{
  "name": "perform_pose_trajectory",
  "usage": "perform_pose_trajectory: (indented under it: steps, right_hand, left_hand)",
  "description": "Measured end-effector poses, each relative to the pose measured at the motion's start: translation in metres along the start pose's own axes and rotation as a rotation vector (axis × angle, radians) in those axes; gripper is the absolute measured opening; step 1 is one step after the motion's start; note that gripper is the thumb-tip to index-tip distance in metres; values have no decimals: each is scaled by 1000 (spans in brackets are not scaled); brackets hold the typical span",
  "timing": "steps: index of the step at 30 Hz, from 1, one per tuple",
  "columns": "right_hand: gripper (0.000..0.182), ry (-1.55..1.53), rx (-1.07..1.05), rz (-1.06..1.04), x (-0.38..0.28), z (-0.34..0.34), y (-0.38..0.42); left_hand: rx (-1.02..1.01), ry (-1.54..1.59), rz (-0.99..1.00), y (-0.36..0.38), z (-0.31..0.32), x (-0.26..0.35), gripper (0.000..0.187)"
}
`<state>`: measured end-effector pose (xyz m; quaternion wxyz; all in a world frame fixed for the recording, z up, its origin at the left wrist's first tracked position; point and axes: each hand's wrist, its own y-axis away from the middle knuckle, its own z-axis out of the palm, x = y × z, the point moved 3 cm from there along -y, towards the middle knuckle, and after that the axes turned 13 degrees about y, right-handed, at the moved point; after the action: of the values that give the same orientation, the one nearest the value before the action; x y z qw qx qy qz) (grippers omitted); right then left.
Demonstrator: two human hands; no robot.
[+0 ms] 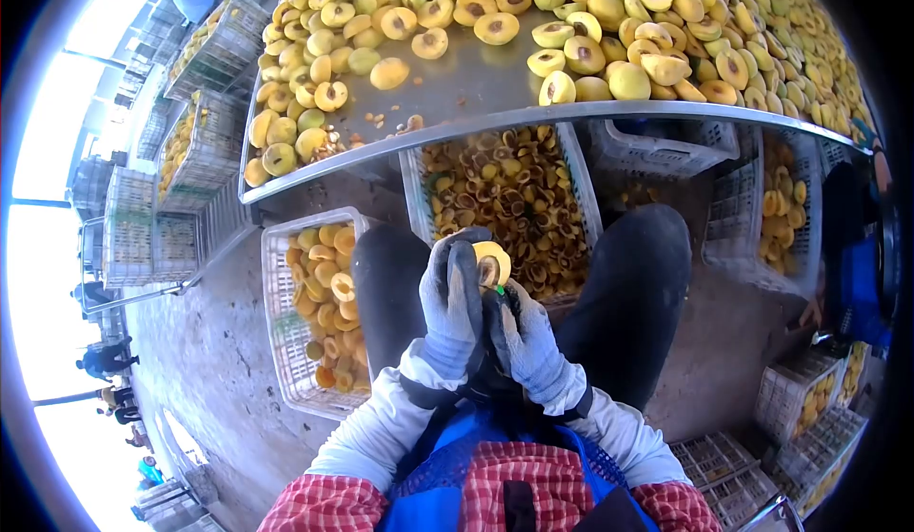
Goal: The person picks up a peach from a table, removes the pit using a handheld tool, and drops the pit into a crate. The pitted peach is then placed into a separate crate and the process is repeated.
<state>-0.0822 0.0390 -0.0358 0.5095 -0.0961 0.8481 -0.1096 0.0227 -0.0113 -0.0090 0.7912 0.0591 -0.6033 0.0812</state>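
Note:
In the head view, my left hand (451, 294), in a grey work glove, is closed on a yellow fruit half (492, 263) with a brown hollow in its cut face. My right hand (522, 330), gloved too, is closed just below and to the right of the fruit. A small green tip (501, 290) shows between this hand and the fruit; the rest of that tool is hidden by the fingers. Both hands are above my lap, in front of a crate of dark peelings and fruit scraps (505, 199).
A metal table (457, 82) heaped with halved fruit spans the top. A white crate of orange halves (278, 341) stands left of my knee. More crates (762, 208) stand right and at far left (133, 227). Other people (107, 359) are at far left, one at the right edge (862, 275).

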Motion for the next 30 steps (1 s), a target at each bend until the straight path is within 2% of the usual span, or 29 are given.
perform_pose_trajectory:
  steps: [1, 3, 5, 7, 10, 13, 16, 19, 22, 25, 28, 30]
  right_hand:
    - [23, 16, 16, -31, 1, 2, 3]
    - [23, -206, -52, 108, 7, 9, 7]
    - [18, -99, -43, 3, 18, 17, 17]
    - [20, -658, -303, 459, 12, 9, 6]
    - [27, -837, -392, 630, 7, 5, 2]
    - [26, -826, -341, 596, 11, 11, 5]
    - [27, -1057, -565, 830, 9, 1, 2]
    - [26, -899, -476, 738, 19, 13, 7]
    - [25, -565, -290, 473, 20, 16, 3]
    - [23, -352, -149, 339, 13, 10, -3]
    - [24, -722, -260, 637, 26, 27, 16]
    - [25, -760, -174, 510, 25, 34, 18]
  left_hand:
    - [-4, 18, -13, 1, 0, -1, 29]
    - [-9, 52, -34, 1, 1, 0, 29]
    - [-91, 43, -74, 1, 3, 6, 27]
    - [-172, -1, -95, -4, 2, 10, 26]
    - [-246, -126, -86, -10, -1, 5, 25]
    - [-233, -236, -26, -11, -6, -6, 24]
    - [-352, -283, 1, -16, -13, -13, 25]
    - [-254, -198, -128, -10, -18, -19, 25]
    - [-156, -153, -176, -9, -17, -19, 25]
    - [-123, -226, 9, -8, -9, -5, 22]
    - [-130, -287, 74, -6, -10, -4, 23]
    - [-112, -139, 16, -3, -13, -15, 24]
